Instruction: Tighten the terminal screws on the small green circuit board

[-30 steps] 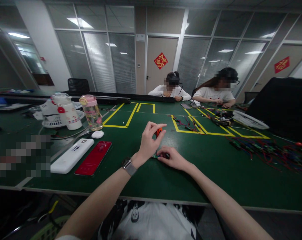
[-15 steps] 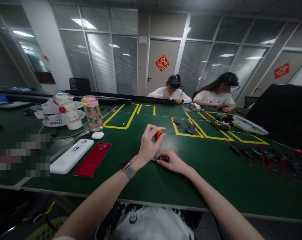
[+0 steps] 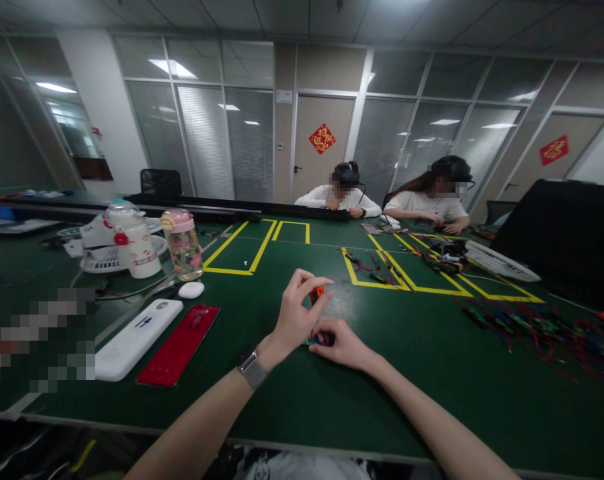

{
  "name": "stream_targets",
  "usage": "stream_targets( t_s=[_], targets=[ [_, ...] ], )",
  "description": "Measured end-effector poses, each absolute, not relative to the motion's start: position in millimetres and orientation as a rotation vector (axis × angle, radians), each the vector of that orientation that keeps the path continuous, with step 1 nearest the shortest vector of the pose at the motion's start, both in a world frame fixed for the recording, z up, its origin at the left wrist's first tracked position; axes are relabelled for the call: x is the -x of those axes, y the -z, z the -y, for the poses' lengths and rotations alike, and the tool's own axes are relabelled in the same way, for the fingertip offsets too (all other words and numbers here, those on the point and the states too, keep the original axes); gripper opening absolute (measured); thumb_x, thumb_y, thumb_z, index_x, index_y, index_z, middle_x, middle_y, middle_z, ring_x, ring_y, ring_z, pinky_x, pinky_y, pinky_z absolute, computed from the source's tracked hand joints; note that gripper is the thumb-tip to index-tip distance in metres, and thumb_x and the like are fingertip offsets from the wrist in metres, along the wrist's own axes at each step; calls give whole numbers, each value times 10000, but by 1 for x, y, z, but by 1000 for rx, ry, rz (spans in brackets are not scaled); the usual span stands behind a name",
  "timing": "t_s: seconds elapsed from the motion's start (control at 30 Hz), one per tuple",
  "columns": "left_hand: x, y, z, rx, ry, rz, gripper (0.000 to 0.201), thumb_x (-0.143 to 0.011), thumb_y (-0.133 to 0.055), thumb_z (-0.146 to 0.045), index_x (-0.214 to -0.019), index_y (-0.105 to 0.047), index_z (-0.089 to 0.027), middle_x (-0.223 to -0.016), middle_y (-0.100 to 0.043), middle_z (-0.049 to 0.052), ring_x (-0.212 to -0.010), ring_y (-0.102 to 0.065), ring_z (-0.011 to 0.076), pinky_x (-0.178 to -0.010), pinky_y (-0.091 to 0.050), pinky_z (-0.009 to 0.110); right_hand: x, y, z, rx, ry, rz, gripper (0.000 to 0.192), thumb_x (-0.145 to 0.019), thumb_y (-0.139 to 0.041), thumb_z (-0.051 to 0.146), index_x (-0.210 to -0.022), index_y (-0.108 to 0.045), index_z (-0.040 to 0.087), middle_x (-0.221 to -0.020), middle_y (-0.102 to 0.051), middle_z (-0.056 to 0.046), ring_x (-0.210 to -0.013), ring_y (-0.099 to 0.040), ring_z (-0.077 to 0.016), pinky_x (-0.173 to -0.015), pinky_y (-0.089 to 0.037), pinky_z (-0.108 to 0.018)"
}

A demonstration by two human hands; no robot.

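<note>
One orange-topped tool (image 3: 321, 291) sat in the left hand (image 3: 296, 315), fingers loosely curled; the right hand (image 3: 346, 345) pinched a board (image 3: 309, 343). Work seemed midway.

An office set up as an electronics workshop: glass partitions (image 3: 247, 65), blinds (image 3: 201, 133) and a door (image 3: 309, 173) stand behind a green table (image 3: 427, 340) marked off in yellow tape (image 3: 377, 285), wired circuit boards (image 3: 537, 330) heaped at its right.
</note>
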State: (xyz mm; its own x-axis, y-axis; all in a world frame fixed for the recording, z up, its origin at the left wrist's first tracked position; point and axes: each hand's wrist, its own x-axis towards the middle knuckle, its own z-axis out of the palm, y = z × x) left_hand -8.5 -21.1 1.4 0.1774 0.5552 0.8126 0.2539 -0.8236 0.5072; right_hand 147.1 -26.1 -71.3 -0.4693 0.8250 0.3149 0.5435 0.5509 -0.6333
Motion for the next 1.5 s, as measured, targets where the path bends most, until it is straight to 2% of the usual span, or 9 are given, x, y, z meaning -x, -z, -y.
stream_targets(
  t_s=[0.23, 0.33, 0.57, 0.63, 0.8, 0.93, 1.1, 1.33, 1.5],
  targets=[
    [15, 0, 17, -2172, -1625, -715, 306, -968, -383, -170, -1170, -611, -207, -1066, -616, 57, -953, -600, 150, -837, -487, 289, -150, 70, 26, 1080, -626, 2196, 113, -727, -715, 193, -833, -697, 157, -683, -560, 12, -604, -494, -114, -575, -374, -228],
    [15, 0, 15, -2142, -1618, -684, 287, -955, -426, -161, -1186, -591, -200, -1093, -642, 57, -969, -617, 150, -862, -493, 298, -152, 68, 28, 1074, -639, 2211, 117, -751, -679, 172, -865, -702, 162, -704, -570, 7, -626, -506, -119, -598, -390, -233],
    [12, 0, 18, -2186, -1715, -771, 148, -874, -609, -226, -1008, -668, -204, -891, -577, 27, -833, -577, 145, -751, -483, 270, -157, 66, 25, 1086, -790, 2162, 117, -754, -682, 185, -867, -701, 161, -712, -560, 14, -611, -496, -109, -575, -391, -222],
    [12, -1, 19, -2196, -1688, -771, 172, -902, -571, -249, -1040, -668, -216, -899, -566, 29, -839, -574, 144, -756, -487, 271, -158, 65, 25, 1081, -827, 2166, 125, -765, -684, 208, -881, -702, 164, -692, -556, 19, -603, -489, -109, -570, -388, -222],
    [14, -4, 20, -2205, -1554, -692, 321, -979, -389, -214, -1228, -591, -228, -1125, -622, 70, -1044, -590, 178, -914, -476, 339, -160, 65, 26, 1064, -843, 2152, 139, -776, -692, 241, -888, -704, 160, -692, -561, 18, -610, -498, -113, -589, -402, -233],
    [13, -5, 22, -2203, -1551, -676, 285, -952, -463, -202, -1197, -606, -222, -1045, -635, 57, -945, -612, 161, -832, -492, 299, -160, 67, 26, 1058, -833, 2152, 136, -773, -692, 225, -893, -699, 162, -691, -558, 23, -605, -495, -109, -593, -399, -232],
    [12, -3, 21, -2245, -1639, -772, 181, -890, -592, -256, -1048, -675, -221, -904, -558, 28, -841, -569, 145, -772, -482, 275, -159, 69, 25, 1072, -828, 2134, 130, -767, -699, 230, -877, -695, 161, -662, -548, 29, -593, -490, -108, -574, -383, -224],
    [12, -2, 19, -2215, -1547, -652, 340, -978, -389, -205, -1271, -560, -223, -1129, -629, 73, -1003, -610, 168, -892, -488, 324, -155, 67, 31, 1095, -663, 2186, 152, -744, -729, 235, -876, -701, 166, -722, -574, 5, -625, -508, -120, -596, -408, -237],
    [10, -1, 20, -2242, -1660, -739, 230, -893, -586, -233, -1117, -639, -218, -921, -599, 32, -838, -584, 148, -768, -492, 281, -153, 65, 34, 1105, -574, 2222, 158, -738, -741, 220, -877, -699, 159, -745, -585, -10, -642, -526, -130, -616, -420, -248]
  ],
)
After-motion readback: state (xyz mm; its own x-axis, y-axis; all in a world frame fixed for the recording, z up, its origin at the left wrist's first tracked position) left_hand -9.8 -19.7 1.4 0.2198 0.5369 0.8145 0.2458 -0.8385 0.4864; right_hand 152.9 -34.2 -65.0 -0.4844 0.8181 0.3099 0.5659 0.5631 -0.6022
